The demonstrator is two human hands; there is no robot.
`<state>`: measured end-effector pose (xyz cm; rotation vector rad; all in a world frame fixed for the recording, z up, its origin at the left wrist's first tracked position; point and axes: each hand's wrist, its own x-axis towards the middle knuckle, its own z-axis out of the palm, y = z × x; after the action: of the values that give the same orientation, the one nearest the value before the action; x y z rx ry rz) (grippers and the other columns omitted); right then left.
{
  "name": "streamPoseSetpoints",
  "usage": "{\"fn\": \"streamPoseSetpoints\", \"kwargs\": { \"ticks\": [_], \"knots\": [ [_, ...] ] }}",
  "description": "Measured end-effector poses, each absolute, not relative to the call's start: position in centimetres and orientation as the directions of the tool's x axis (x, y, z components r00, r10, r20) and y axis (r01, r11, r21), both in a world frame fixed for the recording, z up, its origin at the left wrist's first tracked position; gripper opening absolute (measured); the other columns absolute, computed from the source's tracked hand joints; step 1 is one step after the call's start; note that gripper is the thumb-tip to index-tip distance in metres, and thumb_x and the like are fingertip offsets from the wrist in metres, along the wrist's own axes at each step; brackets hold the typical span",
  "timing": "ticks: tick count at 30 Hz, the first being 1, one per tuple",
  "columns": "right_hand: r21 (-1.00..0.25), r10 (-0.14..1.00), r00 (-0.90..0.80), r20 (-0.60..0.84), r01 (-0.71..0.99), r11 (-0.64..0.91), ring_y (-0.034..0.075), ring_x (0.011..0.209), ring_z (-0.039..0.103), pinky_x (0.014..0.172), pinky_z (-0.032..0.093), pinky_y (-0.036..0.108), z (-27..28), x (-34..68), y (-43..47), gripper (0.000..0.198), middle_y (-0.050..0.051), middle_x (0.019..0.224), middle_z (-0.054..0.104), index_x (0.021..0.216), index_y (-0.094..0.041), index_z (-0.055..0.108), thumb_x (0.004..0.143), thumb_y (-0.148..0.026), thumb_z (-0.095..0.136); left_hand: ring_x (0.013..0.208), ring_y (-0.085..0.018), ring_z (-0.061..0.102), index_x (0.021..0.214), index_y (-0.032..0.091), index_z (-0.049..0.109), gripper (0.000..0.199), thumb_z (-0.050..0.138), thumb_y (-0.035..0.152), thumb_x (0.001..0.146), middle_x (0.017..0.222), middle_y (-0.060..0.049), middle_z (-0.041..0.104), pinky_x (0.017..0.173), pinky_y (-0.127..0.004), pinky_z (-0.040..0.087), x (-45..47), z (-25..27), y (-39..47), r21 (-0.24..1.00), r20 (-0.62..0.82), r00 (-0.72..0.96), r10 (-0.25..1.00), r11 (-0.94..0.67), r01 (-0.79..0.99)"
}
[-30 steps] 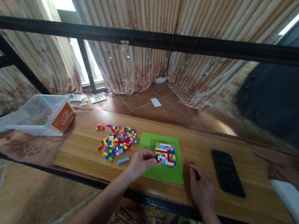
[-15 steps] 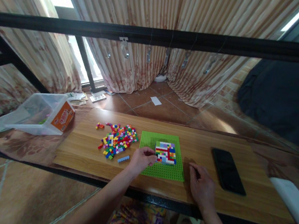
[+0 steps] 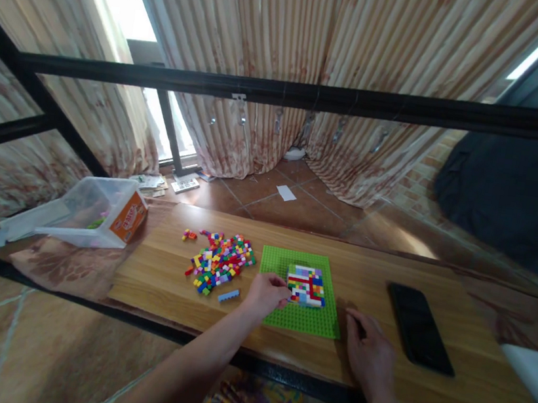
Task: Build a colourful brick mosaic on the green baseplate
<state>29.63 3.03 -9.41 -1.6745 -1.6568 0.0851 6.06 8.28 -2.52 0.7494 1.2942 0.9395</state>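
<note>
My left hand (image 3: 267, 295) reaches over the left part of a green baseplate (image 3: 305, 322). Its thumb and fingers are pinched together at the lower left edge of a flat block of coloured toy bricks (image 3: 308, 286) on that plate. Whatever sits between the fingertips is hidden or too small to make out. To the right of the plate, my right hand (image 3: 370, 357) rests on the wooden table, fingers loosely curled in, with no object visible in it. A long blue-grey brick (image 3: 229, 295) lies left of my left hand, below a pile of small mixed bricks (image 3: 224, 262).
A black phone (image 3: 421, 327) lies to the right of my right hand. Off the table's left end stands a clear plastic box (image 3: 94, 208) with an orange label. A black metal rail (image 3: 283, 92) runs across beyond the table (image 3: 158, 286), in front of curtains.
The camera view has shifted, so the whole scene sits lower and further right. Relative to the baseplate, both hands stay in nearly the same places, the left still pinching at the bricks' edge.
</note>
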Motion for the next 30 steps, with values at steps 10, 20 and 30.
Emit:
{"fn": "streamPoseSetpoints", "kwargs": {
  "ticks": [10, 20, 30],
  "knots": [
    [-0.512, 0.874, 0.122, 0.47, 0.844, 0.157, 0.024, 0.085, 0.068, 0.075, 0.052, 0.036, -9.3, 29.9, 3.1, 0.044, 0.013, 0.098, 0.072, 0.095, -0.017, 0.069, 0.095, -0.05, 0.041, 0.049, -0.008, 0.05, 0.075, 0.015, 0.062, 0.012, 0.067, 0.023, 0.068, 0.055, 0.006, 0.055, 0.05, -0.02, 0.041, 1.9, -2.7, 1.8, 0.944, -0.289, 0.076, 0.954, 0.297, -0.145],
    [-0.45, 0.871, 0.123, 0.475, 0.885, 0.121, 0.026, 0.079, 0.068, 0.067, 0.051, 0.036, -9.7, 30.4, 3.0, 0.048, 0.013, 0.094, 0.072, 0.096, -0.017, 0.07, 0.093, -0.054, 0.039, 0.048, -0.01, 0.049, 0.077, 0.016, 0.06, 0.016, 0.063, 0.03, 0.07, 0.051, 0.005, 0.053, 0.05, -0.022, 0.041, -4.5, -3.9, -1.3, 0.949, -0.314, -0.168, 0.934, 0.314, -0.03],
    [-0.425, 0.874, 0.121, 0.47, 0.899, 0.104, 0.029, 0.08, 0.068, 0.065, 0.051, 0.038, -9.3, 30.3, 2.9, 0.044, 0.013, 0.095, 0.073, 0.094, -0.019, 0.07, 0.09, -0.051, 0.04, 0.068, -0.016, 0.062, 0.081, 0.018, 0.067, 0.011, 0.058, 0.024, 0.079, 0.077, -0.002, 0.067, 0.067, -0.026, 0.048, -9.6, -3.3, 0.2, 0.793, 0.043, -0.425, 0.904, 0.228, 0.565]
  ]
}}
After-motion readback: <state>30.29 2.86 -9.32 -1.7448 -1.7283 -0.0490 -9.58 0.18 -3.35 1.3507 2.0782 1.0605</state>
